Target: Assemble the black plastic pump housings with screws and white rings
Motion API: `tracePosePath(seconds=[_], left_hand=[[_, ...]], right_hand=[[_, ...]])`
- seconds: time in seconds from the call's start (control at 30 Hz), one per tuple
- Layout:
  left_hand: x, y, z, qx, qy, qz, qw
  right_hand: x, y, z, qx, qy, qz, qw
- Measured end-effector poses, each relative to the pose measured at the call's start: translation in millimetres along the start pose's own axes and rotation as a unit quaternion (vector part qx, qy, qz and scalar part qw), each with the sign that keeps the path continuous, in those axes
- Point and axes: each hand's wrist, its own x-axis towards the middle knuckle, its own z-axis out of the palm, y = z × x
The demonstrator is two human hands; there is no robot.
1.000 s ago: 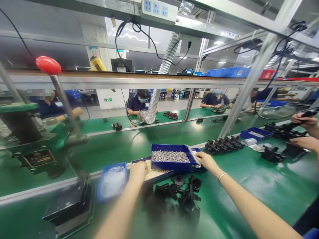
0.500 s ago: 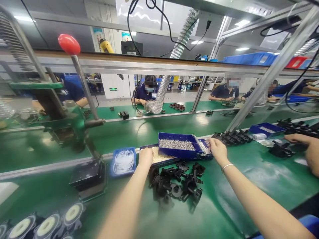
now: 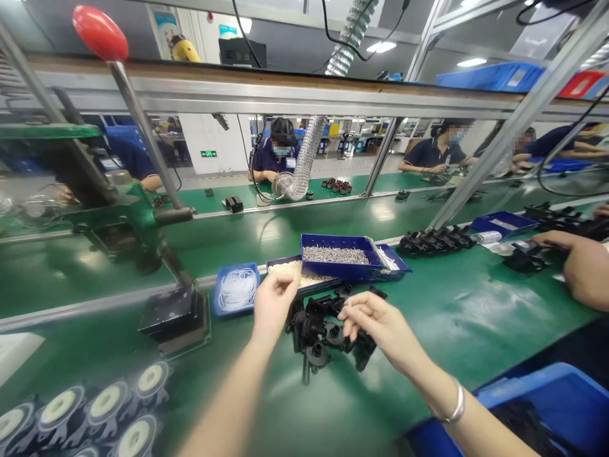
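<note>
My left hand (image 3: 272,303) hovers over a pile of black plastic parts (image 3: 318,324) on the green bench, its fingertips pinched on something too small to name. My right hand (image 3: 375,324) is above the right side of the same pile, fingers curled in a pinch on a tiny item I cannot make out. Just behind the hands sit a blue tray of metal screws (image 3: 337,256), a tray of small pale pieces (image 3: 285,269) and a blue tray of white rings (image 3: 236,289).
A green hand press with a red-knobbed lever (image 3: 99,32) stands at left over a black base (image 3: 174,314). Round white-centred parts (image 3: 95,406) lie front left. A blue bin (image 3: 542,406) sits front right. A co-worker's hand (image 3: 578,260) works among black parts at right.
Both hands pulled back from the trays toward me and now pinch above the black parts. The view dropped lower, bringing the blue bin and more of the round parts into sight.
</note>
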Motion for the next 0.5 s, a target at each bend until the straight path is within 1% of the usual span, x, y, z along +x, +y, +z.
tracePosePath(seconds=[0.03, 0.07, 0.1, 0.17, 0.23, 0.33, 0.43, 0.5], left_hand=[[-19, 5, -8, -0.04, -0.021, -0.016, 0.999], [-38, 9, -16, -0.118, -0.04, -0.059, 0.99], [-56, 11, -24, -0.168, -0.051, -0.104, 0.979], [-87, 12, -40, -0.208, -0.065, -0.178, 0.96], [-108, 9, -53, -0.192, -0.068, -0.222, 0.954], [-125, 2, -67, -0.161, -0.062, -0.244, 0.954], [-132, -4, -73, -0.122, -0.066, -0.235, 0.962], [-134, -10, -73, -0.101, -0.074, -0.231, 0.965]], right_hand=[[-7, 4, 13, 0.013, -0.031, 0.027, 0.999], [-13, 8, 24, 0.023, -0.061, 0.051, 0.997], [-18, 12, 35, 0.029, -0.088, 0.071, 0.993], [-26, 19, 54, 0.031, -0.129, 0.099, 0.986], [-32, 23, 68, 0.031, -0.144, 0.106, 0.983], [-38, 25, 83, 0.032, -0.16, 0.105, 0.981], [-42, 31, 93, 0.022, -0.186, 0.111, 0.976], [-44, 40, 99, -0.003, -0.172, 0.1, 0.98]])
